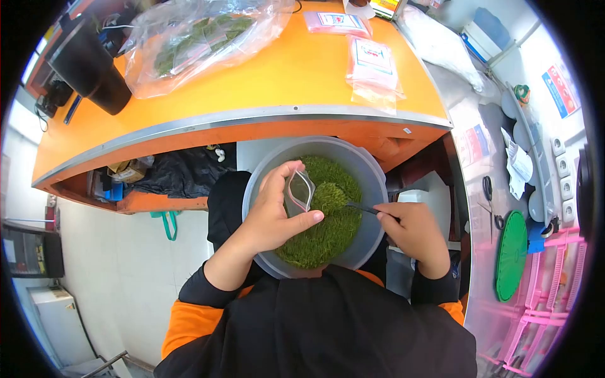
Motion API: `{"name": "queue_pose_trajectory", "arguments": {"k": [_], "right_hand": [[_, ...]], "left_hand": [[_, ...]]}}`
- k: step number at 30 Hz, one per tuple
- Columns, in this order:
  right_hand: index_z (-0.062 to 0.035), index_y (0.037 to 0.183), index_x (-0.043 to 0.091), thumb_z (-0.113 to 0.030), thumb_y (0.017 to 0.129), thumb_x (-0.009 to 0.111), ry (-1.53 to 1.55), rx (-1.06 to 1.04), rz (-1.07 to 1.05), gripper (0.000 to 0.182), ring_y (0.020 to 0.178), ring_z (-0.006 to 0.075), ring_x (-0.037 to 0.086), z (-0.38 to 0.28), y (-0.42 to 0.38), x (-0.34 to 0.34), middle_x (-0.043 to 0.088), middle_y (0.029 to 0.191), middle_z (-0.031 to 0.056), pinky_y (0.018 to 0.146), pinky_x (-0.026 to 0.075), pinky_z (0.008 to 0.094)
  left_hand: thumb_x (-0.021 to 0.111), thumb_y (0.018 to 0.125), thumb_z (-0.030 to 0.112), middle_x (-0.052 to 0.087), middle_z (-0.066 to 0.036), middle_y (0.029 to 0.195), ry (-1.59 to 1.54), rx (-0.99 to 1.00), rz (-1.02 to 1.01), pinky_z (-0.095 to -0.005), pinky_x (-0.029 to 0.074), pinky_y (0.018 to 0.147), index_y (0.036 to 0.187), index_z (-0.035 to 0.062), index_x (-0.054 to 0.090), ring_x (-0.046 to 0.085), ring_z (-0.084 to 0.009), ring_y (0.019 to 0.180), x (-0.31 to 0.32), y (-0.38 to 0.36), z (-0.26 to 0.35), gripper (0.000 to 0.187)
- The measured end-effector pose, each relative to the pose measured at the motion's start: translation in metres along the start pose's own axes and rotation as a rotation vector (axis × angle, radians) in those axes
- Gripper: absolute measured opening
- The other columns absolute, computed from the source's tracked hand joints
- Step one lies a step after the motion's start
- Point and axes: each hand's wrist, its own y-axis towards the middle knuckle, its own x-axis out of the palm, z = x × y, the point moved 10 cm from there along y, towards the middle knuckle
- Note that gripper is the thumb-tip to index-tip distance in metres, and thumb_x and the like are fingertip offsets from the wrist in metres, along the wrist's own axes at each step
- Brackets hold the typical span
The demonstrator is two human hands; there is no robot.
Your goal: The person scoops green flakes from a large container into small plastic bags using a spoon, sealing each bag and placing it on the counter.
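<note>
While the fisheye lens is bending the edges and cutting the far left of the room into dark blur, the near rim of the grey bowl (372, 183) is being hidden by the person's black clothing, and what the bowl is resting on cannot be made out. On the left, the left hand (271, 217) is hovering over the bowl, its fingers (280, 173) curling round and pinching a small clear zip bag (299, 191) between thumb and fingertips, the bag's mouth standing open toward the right; how much is inside it is hard to tell through the plastic. Just beside the bag, a heaped scoop of green plant material (329, 196) is sitting on a dark spoon (359, 206), whose bowl is almost fully buried under its load. The same green stuff (324, 236) is filling the grey bowl beneath both hands. To the right, the right hand (413, 230) is gripping the spoon's thin handle, its fingers pressed together around it and covering the handle's end. Beyond the bowl, the orange table (283, 75) is carrying a large clear bag (201, 38) of greenery, cut off at the top edge, and small pink packets (372, 66).
</note>
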Motion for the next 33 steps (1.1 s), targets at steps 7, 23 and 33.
{"name": "queue_pose_trajectory", "arguments": {"k": [7, 23, 33], "right_hand": [[-0.0081, 0.085, 0.070, -0.017, 0.076, 0.062, -0.021, -0.111, 0.173, 0.015, 0.066, 0.0272, 0.062, -0.034, -0.005, -0.032, 0.064, 0.073, 0.0115, 0.060, 0.048, 0.0340], [-0.0115, 0.084, 0.067, -0.016, 0.072, 0.067, 0.078, -0.565, 0.293, 0.013, 0.067, 0.0229, 0.059, -0.102, 0.007, 0.015, 0.059, 0.075, 0.0048, 0.058, 0.045, 0.0353], [-0.0101, 0.086, 0.063, -0.016, 0.078, 0.065, 0.186, -0.534, 0.120, 0.011, 0.072, 0.0247, 0.061, -0.083, 0.021, 0.029, 0.061, 0.086, 0.0046, 0.062, 0.047, 0.0354]], "left_hand": [[0.078, 0.067, 0.035, 0.046, -0.020, 0.123, 0.220, -0.108, -0.118, -0.0399, 0.034, 0.100, 0.126, 0.0002, 0.043, 0.040, -0.0339, 0.120, 0.016, 0.002, 0.004, 0.076], [0.078, 0.062, 0.023, 0.049, -0.019, 0.115, 0.568, 0.275, 0.251, -0.0432, 0.036, 0.095, 0.118, 0.0024, 0.043, 0.047, -0.0356, 0.109, 0.002, -0.012, 0.052, 0.069], [0.076, 0.071, 0.028, 0.061, -0.011, 0.102, 0.190, -0.109, -0.230, -0.0310, 0.049, 0.072, 0.119, 0.0079, 0.053, 0.062, -0.0210, 0.083, -0.001, 0.011, 0.017, 0.057]]}}
